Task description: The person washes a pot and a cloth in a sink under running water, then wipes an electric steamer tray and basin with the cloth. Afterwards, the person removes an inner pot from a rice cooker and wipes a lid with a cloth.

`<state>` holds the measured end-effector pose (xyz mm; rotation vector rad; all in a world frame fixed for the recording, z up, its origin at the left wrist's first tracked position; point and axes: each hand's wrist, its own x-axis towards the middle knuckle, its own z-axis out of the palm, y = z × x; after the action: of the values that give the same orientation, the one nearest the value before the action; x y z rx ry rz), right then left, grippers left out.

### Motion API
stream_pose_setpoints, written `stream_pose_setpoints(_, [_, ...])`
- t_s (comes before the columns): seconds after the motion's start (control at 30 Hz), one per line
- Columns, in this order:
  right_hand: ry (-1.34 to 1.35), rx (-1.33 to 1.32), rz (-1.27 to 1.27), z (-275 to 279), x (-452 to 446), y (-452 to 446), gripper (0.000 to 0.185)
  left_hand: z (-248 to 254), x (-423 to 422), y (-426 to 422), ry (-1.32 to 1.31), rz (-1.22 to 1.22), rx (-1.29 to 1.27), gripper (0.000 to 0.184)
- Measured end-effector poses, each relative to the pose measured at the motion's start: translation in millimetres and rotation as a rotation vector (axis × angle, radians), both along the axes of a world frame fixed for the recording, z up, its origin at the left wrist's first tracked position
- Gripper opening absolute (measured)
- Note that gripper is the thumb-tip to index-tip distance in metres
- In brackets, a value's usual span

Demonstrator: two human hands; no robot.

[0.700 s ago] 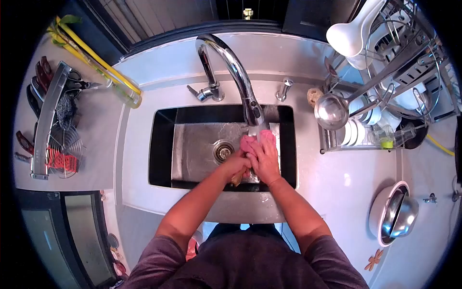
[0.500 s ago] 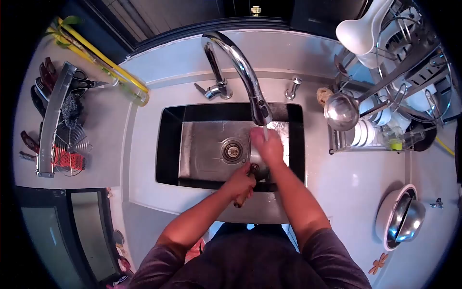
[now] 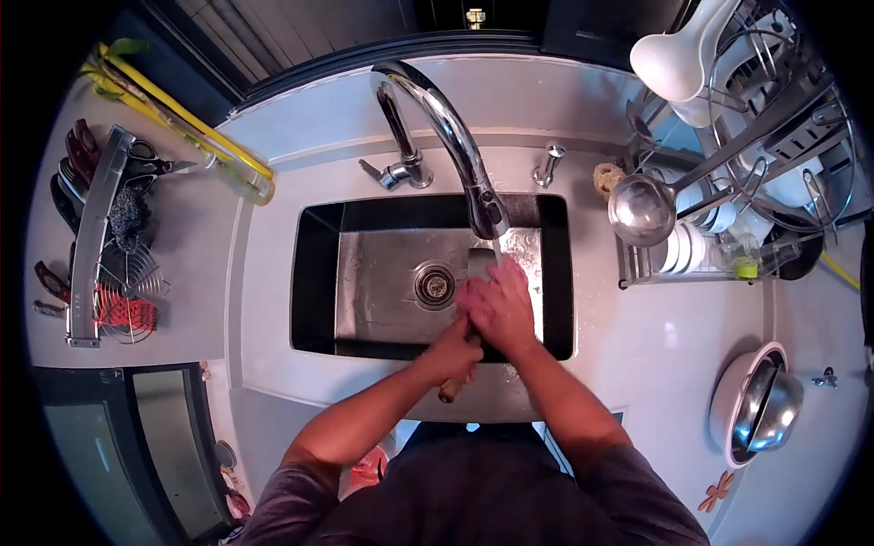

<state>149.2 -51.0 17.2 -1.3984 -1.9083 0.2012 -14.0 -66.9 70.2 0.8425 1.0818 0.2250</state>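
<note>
Beneath the faucet [image 3: 487,214], left fingers [image 3: 471,351] gripping a wooden handle [image 3: 449,391], right fingers [image 3: 500,293] clutching pink cloth [image 3: 467,296]

Looking down into the sink [image 3: 378,264], left hand [image 3: 452,350] and right hand [image 3: 501,309] at its near side, with the faucet [image 3: 455,136] reaching in from behind, knife rack [image 3: 97,227] away left, dish rack [image 3: 651,282] away right, and bowls [image 3: 774,414] nearer on that side.
</note>
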Motion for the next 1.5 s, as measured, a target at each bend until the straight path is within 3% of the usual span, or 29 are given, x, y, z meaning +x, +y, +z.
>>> stream_pose_setpoints(0.03, [-0.086,-0.015,0.070,-3,6,16,0.032,1,1,-8,0.057,0.004,0.000,0.095])
stream_pose_setpoints(0.07, [0.143,-0.250,-0.074,-6,4,38,0.025,3,0,-15,0.119,0.008,0.000,0.100])
stream_pose_setpoints(0.1, [0.579,-0.737,-0.254,20,4,62,0.023,6,-2,-19,0.129,-0.006,0.011,0.102])
stream_pose_setpoints(0.13, [0.281,-0.606,-0.167,18,20,85,0.030,9,-5,-23,0.138,-0.020,0.022,0.104])
stream_pose_setpoints(0.17, [0.618,-0.961,-0.065,-22,30,117,0.034,15,-7,-29,0.130,-0.004,0.067,0.100])
stream_pose_setpoints(0.2, [0.671,-1.079,-0.093,12,31,121,0.033,17,-8,-31,0.146,0.006,0.103,0.097])
stream_pose_setpoints(0.27, [0.835,-0.943,-0.058,0,20,117,0.032,20,-7,-29,0.199,0.024,0.169,0.090])
stream_pose_setpoints(0.33, [0.681,-0.721,-0.166,18,0,86,0.030,11,-6,-17,0.140,0.033,0.189,0.084])
stream_pose_setpoints(0.37, [0.341,-0.285,-0.062,27,-3,64,0.030,-7,-10,-2,0.052,0.028,0.176,0.080])
stream_pose_setpoints(0.4, [0.167,-0.087,-0.022,30,-6,41,0.031,-16,-12,9,-0.035,0.021,0.160,0.077])
stream_pose_setpoints(0.43, [-0.006,0.128,-0.016,33,-10,19,0.032,-9,-12,18,0.053,-0.015,0.042,0.070])
stream_pose_setpoints(0.53, [0.031,0.047,-0.109,31,-10,6,0.034,0,-5,-6,0.010,-0.039,0.096,0.078])
stream_pose_setpoints(0.63, [0.427,-0.385,-0.055,-13,6,71,0.029,3,-6,-19,0.093,0.001,0.189,0.091])
stream_pose_setpoints(0.7, [0.646,-0.934,-0.094,12,23,113,0.033,8,-7,-21,0.157,-0.003,0.199,0.092])
stream_pose_setpoints(0.73, [0.568,-1.182,-0.119,60,29,117,0.035,16,-9,-21,0.171,-0.004,0.183,0.091])
stream_pose_setpoints(0.83, [0.438,-0.667,-0.196,33,12,91,0.031,11,-13,-10,0.170,-0.010,0.147,0.090])
stream_pose_setpoints(0.87, [0.548,-0.496,-0.226,32,0,72,0.025,2,-14,-3,0.158,-0.004,0.138,0.090])
stream_pose_setpoints(0.9, [0.224,-0.174,-0.137,6,-2,53,0.033,-6,-16,8,0.105,-0.035,0.110,0.090])
stream_pose_setpoints(1.0, [0.054,0.036,-0.128,7,-16,-13,0.033,-16,-18,24,0.011,-0.114,0.071,0.089])
stream_pose_setpoints(1.07, [0.059,-0.042,-0.160,1,-7,6,0.032,4,-13,8,0.039,-0.136,0.117,0.088])
stream_pose_setpoints(1.1, [0.066,-0.083,-0.175,-1,-1,22,0.031,15,-9,0,0.098,-0.028,0.074,0.086])
stream_pose_setpoints(1.17, [0.499,-0.850,-0.136,34,20,72,0.023,18,-12,-15,0.189,-0.030,0.124,0.085])
stream_pose_setpoints(1.27, [0.786,-1.188,-0.063,10,38,117,0.029,17,-16,-17,0.211,0.014,0.146,0.081])
stream_pose_setpoints(1.33, [0.577,-0.734,-0.039,-27,22,102,0.031,15,-19,-9,0.180,0.025,0.093,0.078])
stream_pose_setpoints(1.4, [0.564,-0.546,-0.213,-4,-4,57,0.029,13,-22,13,0.148,-0.023,-0.017,0.077])
stream_pose_setpoints(1.43, [0.325,-0.220,-0.132,10,-11,32,0.030,6,-23,18,0.109,-0.024,-0.028,0.076])
stream_pose_setpoints(1.5, [0.111,0.081,-0.094,21,-17,-2,0.030,-10,-22,24,0.026,-0.034,-0.048,0.074])
